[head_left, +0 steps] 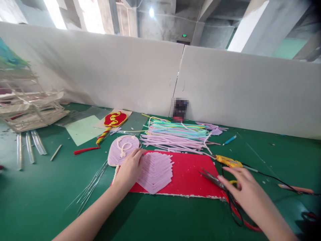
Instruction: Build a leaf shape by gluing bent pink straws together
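Note:
My left hand (130, 166) has its fingers together on the left edge of a lilac panel of pipe cleaners (157, 172), laid in a V pattern on a red board (192, 170). Its fingertips are partly hidden. Beside it lies a round lilac fan (114, 152) with a cream cord loop; my hand covers part of it. Over the board's right end, my right hand (247, 184) has thumb and fingers apart, close above black-handled scissors (213, 179). The scissors' blades point left over the board.
Bundled lilac and green pipe cleaners (175, 135) lie behind the board. A yellow glue gun (228, 161) with a black cord is at right. Left are a red-and-yellow fan (115, 119), thin wires (94, 184), glue sticks (28, 147) and a rack (32, 110). A white partition (112, 73) stands behind.

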### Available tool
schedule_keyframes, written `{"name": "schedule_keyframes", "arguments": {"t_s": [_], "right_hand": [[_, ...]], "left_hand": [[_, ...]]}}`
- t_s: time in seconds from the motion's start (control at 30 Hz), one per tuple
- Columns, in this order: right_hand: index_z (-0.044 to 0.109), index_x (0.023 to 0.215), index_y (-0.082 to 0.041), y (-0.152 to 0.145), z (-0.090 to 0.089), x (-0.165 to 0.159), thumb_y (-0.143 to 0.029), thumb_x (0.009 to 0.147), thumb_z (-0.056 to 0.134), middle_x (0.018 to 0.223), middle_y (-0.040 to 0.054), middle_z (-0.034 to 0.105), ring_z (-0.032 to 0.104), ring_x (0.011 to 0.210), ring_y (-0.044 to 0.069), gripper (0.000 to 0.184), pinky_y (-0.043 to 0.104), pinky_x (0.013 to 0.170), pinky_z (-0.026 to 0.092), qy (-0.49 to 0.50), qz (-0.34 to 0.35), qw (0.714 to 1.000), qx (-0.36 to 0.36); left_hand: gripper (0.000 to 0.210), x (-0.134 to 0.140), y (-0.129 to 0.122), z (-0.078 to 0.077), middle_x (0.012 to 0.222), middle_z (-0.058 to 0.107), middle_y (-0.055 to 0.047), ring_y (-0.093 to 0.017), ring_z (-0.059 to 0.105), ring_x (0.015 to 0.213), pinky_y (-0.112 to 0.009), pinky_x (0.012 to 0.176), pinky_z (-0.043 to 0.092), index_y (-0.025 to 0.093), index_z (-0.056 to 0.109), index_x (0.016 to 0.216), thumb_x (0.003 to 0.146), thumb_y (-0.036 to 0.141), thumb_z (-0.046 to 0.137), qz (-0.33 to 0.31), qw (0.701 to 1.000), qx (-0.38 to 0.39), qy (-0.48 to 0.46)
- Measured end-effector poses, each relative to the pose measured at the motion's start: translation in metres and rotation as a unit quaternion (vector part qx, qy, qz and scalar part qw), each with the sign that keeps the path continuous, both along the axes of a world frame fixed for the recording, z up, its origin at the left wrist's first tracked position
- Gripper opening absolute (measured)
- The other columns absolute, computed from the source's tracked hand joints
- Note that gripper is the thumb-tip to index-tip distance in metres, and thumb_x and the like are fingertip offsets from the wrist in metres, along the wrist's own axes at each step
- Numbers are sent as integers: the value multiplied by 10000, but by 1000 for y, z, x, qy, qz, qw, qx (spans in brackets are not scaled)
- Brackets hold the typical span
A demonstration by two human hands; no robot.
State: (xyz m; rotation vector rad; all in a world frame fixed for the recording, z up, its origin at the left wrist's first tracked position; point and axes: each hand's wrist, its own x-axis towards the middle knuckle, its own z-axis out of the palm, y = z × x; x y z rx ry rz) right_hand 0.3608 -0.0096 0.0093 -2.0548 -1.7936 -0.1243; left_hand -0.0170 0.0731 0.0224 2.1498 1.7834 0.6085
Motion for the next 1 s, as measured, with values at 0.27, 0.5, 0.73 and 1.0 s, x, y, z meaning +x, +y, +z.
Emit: {"name": "schedule_keyframes", "arguments": {"t_s": [0.27, 0.5, 0.73, 1.0], "right_hand": [[525, 1206, -219, -12, -22, -38, -453, 923, 359, 1124, 91, 610, 670, 882, 216, 403, 280, 637, 528, -15, 79, 996, -34], [611, 1047, -186, 1, -26, 3, -511, 910, 346, 964, 96, 656, 645, 882, 234, 442, 326, 724, 520, -23, 84, 996, -34], [638, 988, -188, 14, 0, -1, -565, 861, 392, 1064, 105, 650, 649, 698, 198, 467, 353, 678, 535, 12, 27, 1000, -11], [635, 1114, -215, 22, 0, -119, -381, 941, 378, 1137, 96, 643, 613, 1061, 242, 351, 402, 944, 493, 59, 171, 983, 40]], "left_hand": [[375, -6, 2, -7, 1230, 602, -49, -226, 585, 1086, -329, 839, 456, 260, 558, 1187, 946, 246, 272, 8, 999, -19, -28], [372, -4, -1, -1, 1238, 603, -54, -234, 578, 1105, -318, 826, 461, 256, 569, 1185, 936, 227, 295, 11, 1000, -19, -13], [363, -6, 0, -5, 1255, 596, -37, -243, 591, 1094, -337, 791, 476, 282, 560, 1176, 946, 254, 280, 26, 999, -28, -20], [389, -10, 3, -8, 1264, 601, -47, -235, 587, 1115, -348, 883, 470, 256, 553, 1217, 926, 213, 299, 15, 999, -21, -24]]}}
